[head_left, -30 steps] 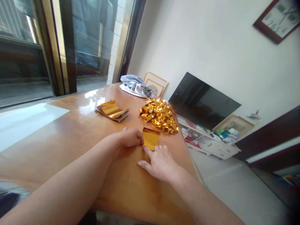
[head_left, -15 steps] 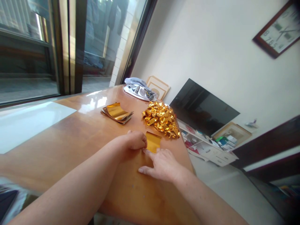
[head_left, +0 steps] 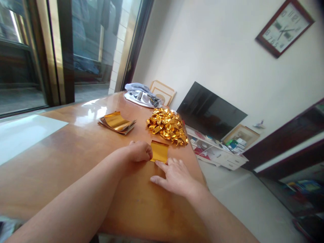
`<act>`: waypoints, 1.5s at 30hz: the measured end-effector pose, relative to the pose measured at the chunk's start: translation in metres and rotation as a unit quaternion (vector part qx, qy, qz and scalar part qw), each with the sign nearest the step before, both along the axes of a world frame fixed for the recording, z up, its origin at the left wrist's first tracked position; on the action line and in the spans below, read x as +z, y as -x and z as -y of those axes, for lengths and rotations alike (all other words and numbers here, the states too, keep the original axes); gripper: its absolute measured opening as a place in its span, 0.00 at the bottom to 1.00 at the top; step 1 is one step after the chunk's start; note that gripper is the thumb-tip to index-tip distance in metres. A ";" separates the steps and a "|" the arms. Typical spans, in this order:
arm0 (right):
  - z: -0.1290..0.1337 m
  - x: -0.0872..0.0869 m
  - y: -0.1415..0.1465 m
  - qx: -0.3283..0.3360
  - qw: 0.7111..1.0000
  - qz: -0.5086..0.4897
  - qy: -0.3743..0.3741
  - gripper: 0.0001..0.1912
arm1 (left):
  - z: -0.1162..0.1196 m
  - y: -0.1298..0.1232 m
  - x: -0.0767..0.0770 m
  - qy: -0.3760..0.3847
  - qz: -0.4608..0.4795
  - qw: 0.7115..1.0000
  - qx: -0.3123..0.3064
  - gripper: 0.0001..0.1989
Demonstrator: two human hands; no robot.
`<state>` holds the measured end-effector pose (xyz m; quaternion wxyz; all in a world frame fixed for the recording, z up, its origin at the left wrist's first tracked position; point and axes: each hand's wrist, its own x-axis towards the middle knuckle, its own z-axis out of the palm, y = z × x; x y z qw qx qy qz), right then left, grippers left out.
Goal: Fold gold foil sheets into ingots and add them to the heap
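A sheet of gold foil paper (head_left: 160,151) lies flat on the wooden table, its far edge slightly raised. My left hand (head_left: 140,151) is closed at the sheet's near left corner, fingertips pinching its edge. With fingers spread, my right hand (head_left: 174,173) rests at the near edge, the index fingertip pressing on the foil and the thumb apart on the table. Beyond the sheet is a heap of folded gold foil pieces (head_left: 167,126). To the left sits a stack of gold foil sheets (head_left: 117,122), curling up at the ends.
The glossy wooden table (head_left: 83,158) has its right edge close to my right arm. A white sheet (head_left: 27,135) lies at the left. Light-coloured cloth items (head_left: 141,94) sit at the far end. Beyond are a television (head_left: 211,108) and a low white cabinet (head_left: 220,155).
My head view has shifted, so the scene sits further left. My right index finger has slid rightward along the foil's near edge, away from my left hand, which stays at the corner.
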<state>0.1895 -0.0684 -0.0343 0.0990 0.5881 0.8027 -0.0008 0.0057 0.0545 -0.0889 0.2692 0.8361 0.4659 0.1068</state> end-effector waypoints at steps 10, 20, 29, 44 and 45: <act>0.011 -0.012 -0.038 -0.045 0.998 -0.002 -0.031 0.37 | -0.001 0.000 -0.001 0.001 -0.004 1.000 0.004 0.12; -0.010 -0.007 -0.032 -0.064 0.990 -0.057 -0.109 0.25 | 0.000 -0.003 0.001 -0.008 -0.012 1.000 0.000 0.12; -0.043 -0.038 -0.027 -0.086 0.983 -0.138 -0.090 0.11 | 0.000 0.000 0.001 -0.045 -0.028 0.998 -0.024 0.14; -0.059 -0.032 -0.026 -0.172 0.777 -0.603 -0.051 0.09 | 0.003 -0.011 0.007 0.096 0.350 0.922 0.137 0.12; -0.058 -0.030 -0.023 -0.175 0.769 -0.612 -0.052 0.10 | 0.006 -0.013 0.008 0.130 0.382 0.908 0.110 0.15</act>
